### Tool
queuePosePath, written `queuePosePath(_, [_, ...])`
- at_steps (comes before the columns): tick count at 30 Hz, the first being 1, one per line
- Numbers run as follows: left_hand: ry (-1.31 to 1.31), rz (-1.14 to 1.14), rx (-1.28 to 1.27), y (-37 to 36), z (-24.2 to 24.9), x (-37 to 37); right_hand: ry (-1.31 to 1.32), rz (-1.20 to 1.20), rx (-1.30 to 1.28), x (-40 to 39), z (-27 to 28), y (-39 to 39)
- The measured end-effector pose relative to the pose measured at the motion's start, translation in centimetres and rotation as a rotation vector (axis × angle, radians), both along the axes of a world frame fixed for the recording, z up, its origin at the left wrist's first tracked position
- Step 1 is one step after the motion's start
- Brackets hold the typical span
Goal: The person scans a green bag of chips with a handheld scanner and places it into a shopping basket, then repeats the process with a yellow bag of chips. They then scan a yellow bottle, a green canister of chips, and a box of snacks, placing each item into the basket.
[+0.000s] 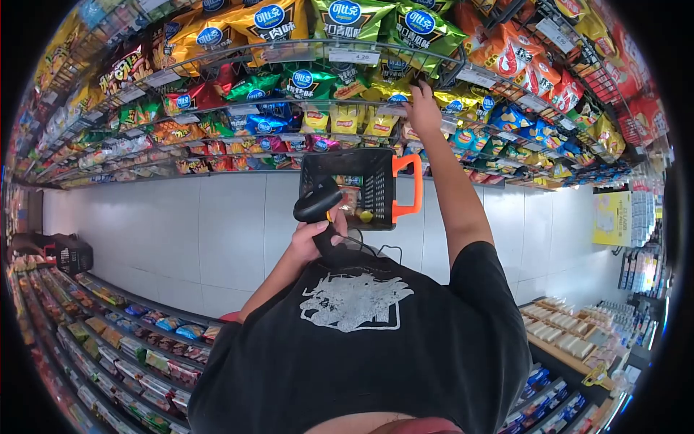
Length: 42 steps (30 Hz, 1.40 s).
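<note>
The barcode scanner (318, 204) is sitting upright in the left hand (311, 237), whose fingers are wrapping its grip below the head, probably to keep it steady and the trigger within reach. The right hand (425, 112) is reaching to the front edge of a wire shelf, fingers bent and slightly apart beside a yellow chip bag (397, 95); whether they are gripping it, I cannot tell. Bags are standing in rows there, fronts outward, presumably so the labels show. Just beyond the scanner, a black basket (348, 154) is holding small packets (348, 197), with a yellow-green round item (366, 216) near its near right corner. Its orange handle (417, 184) is jutting from the right edge, above the tiled floor (238, 217).
</note>
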State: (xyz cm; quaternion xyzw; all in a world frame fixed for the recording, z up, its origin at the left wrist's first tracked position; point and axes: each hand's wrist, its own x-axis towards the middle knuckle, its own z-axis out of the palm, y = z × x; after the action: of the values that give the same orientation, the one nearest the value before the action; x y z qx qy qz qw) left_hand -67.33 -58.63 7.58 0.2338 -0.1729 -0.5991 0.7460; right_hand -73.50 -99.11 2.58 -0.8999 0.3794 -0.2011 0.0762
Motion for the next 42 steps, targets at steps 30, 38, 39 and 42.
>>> queuePosePath(30, [0.096, 0.009, -0.067, 6.4, -2.0, 11.5, -0.239, -0.044, 0.163, 5.4, -6.6, 17.0])
queuePosePath(38, [0.114, -0.036, -0.071, 6.4, -2.8, 11.4, -0.247, -0.043, 0.236, 1.7, -11.8, 17.5])
queuePosePath(39, [0.113, -0.031, -0.067, 6.3, -3.0, 11.2, -0.239, -0.052, 0.293, 1.0, -12.3, 18.0])
queuePosePath(42, [0.104, -0.041, -0.05, 6.2, -3.0, 10.6, -0.156, -0.087, 0.357, -1.7, -13.5, 20.2])
